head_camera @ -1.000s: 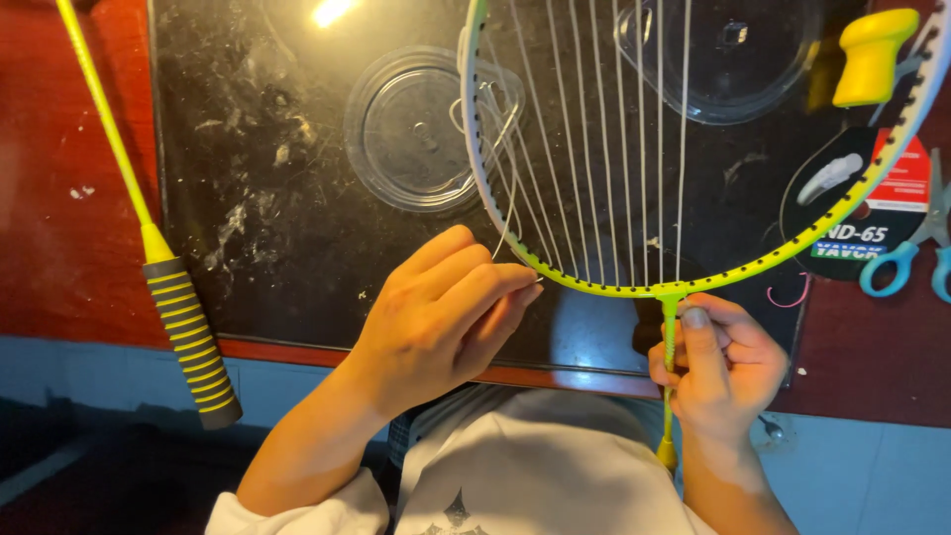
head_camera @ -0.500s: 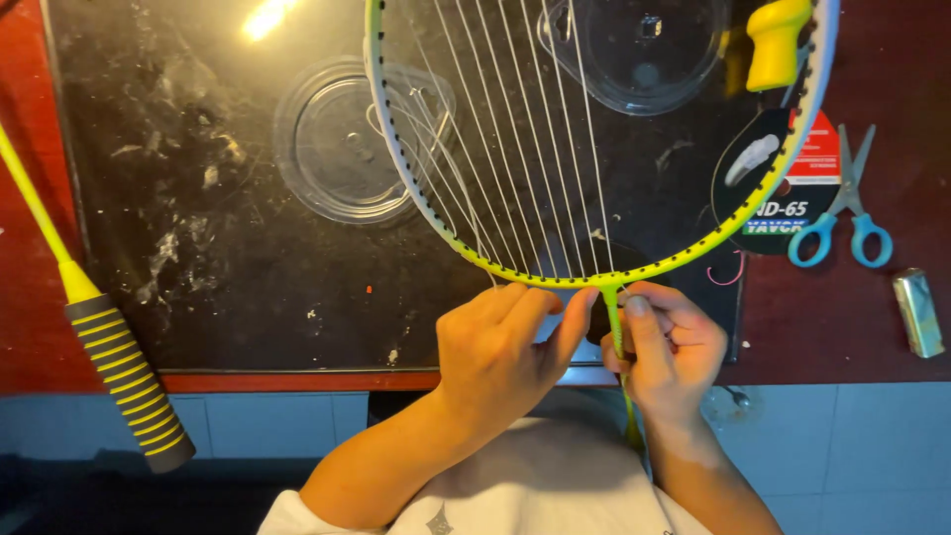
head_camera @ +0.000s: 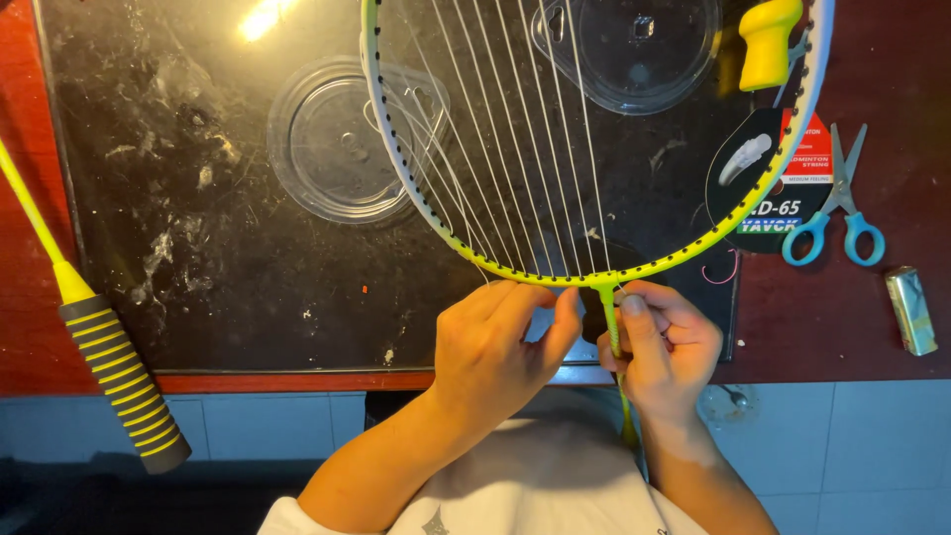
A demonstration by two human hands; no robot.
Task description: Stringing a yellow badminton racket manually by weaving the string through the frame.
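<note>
Head view: two rackets [head_camera: 594, 149] [head_camera: 99, 337], two hands [head_camera: 495, 347] [head_camera: 666, 349].

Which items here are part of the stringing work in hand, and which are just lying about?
In hand: yellow racket, its white strings, left hand at the frame's lower edge, right hand gripping the shaft.

Lying about: second racket, blue scissors, two clear plastic lids, yellow-handled tool, small metallic block.
</note>
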